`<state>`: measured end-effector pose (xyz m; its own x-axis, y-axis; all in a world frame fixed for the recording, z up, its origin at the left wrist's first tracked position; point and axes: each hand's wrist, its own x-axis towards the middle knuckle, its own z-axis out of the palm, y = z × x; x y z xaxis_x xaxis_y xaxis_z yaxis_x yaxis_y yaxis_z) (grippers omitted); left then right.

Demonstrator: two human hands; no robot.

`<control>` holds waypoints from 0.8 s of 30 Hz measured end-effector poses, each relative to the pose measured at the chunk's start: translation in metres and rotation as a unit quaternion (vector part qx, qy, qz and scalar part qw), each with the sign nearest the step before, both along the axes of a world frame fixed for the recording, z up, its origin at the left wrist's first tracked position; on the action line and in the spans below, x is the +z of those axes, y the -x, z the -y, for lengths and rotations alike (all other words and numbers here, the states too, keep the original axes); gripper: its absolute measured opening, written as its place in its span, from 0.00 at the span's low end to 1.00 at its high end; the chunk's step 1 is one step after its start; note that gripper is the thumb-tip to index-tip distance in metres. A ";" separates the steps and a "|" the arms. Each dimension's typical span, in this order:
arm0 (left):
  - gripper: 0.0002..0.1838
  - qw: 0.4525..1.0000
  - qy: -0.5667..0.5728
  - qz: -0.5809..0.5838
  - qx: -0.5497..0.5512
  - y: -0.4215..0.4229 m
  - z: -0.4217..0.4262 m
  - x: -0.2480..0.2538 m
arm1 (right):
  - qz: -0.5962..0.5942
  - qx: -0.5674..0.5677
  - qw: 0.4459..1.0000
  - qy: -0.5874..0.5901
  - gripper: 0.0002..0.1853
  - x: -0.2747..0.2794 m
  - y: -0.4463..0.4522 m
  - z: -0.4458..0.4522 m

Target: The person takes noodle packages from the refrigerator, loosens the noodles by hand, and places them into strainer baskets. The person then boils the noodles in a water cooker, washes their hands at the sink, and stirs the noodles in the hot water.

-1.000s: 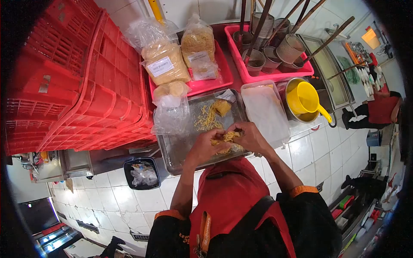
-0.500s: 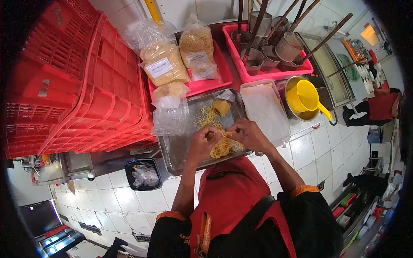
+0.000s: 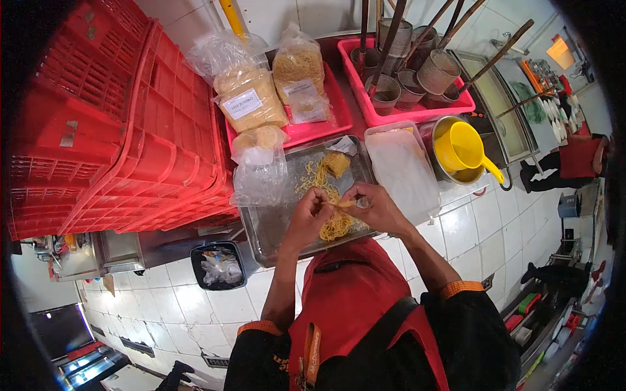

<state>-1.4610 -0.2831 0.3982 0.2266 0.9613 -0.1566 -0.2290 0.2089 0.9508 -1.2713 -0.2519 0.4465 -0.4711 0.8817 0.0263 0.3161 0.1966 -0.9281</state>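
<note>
My left hand (image 3: 310, 216) and my right hand (image 3: 378, 208) meet above the metal tray (image 3: 263, 229). Their fingertips are pinched on yellow noodles (image 3: 342, 204), a small strand bunch stretched between them. A small pale, shiny bit (image 3: 364, 202) shows at my right fingers; I cannot make out what it is. Under the hands lies a heap of loose noodles (image 3: 335, 228), with more strands trailing towards the back. A compact noodle block (image 3: 336, 164) and a crumpled paper label (image 3: 343, 146) rest at the tray's far side.
Bagged noodles (image 3: 251, 104) fill a pink tray (image 3: 336, 98) behind. Long-handled strainers (image 3: 385, 91) stand in a pink tub (image 3: 368, 117). Right are a lidded container (image 3: 401, 166) and a yellow dipper (image 3: 456, 146) in a pot. Red crates (image 3: 169, 130) are stacked left. A person (image 3: 577, 159) stands far right.
My right hand has turned slightly, and the pale, shiny bit now shows at its fingers. Both hands have drawn a little closer together over the noodles.
</note>
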 end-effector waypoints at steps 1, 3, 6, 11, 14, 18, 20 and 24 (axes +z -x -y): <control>0.07 1.000 -0.006 -0.010 -0.005 -0.001 0.000 0.008 | -0.010 -0.001 0.999 0.053 0.08 0.002 -0.001 0.000; 0.07 1.000 -0.013 -0.020 -0.010 0.001 -0.001 0.013 | -0.020 -0.002 0.994 0.104 0.08 0.003 -0.002 -0.001; 0.09 0.967 -0.116 -0.193 -0.119 0.010 -0.002 0.012 | 0.030 -0.023 0.997 0.074 0.07 -0.001 -0.005 -0.002; 0.08 0.996 -0.033 -0.072 0.036 0.006 -0.001 0.012 | -0.021 0.012 0.998 0.065 0.06 0.001 -0.006 -0.002; 0.08 1.000 0.001 -0.010 -0.013 0.003 -0.003 0.013 | 0.008 0.023 0.996 0.085 0.09 0.004 -0.004 -0.003; 0.10 0.978 -0.148 -0.143 -0.029 0.005 -0.008 0.011 | -0.002 0.002 0.998 0.064 0.09 0.001 -0.001 -0.004; 0.10 0.992 -0.017 -0.123 -0.007 0.004 -0.003 0.027 | -0.059 -0.030 0.988 0.137 0.07 0.000 -0.002 -0.005; 0.09 0.998 -0.047 -0.031 0.022 0.004 0.001 0.016 | -0.057 -0.039 0.992 0.107 0.05 -0.005 -0.001 -0.001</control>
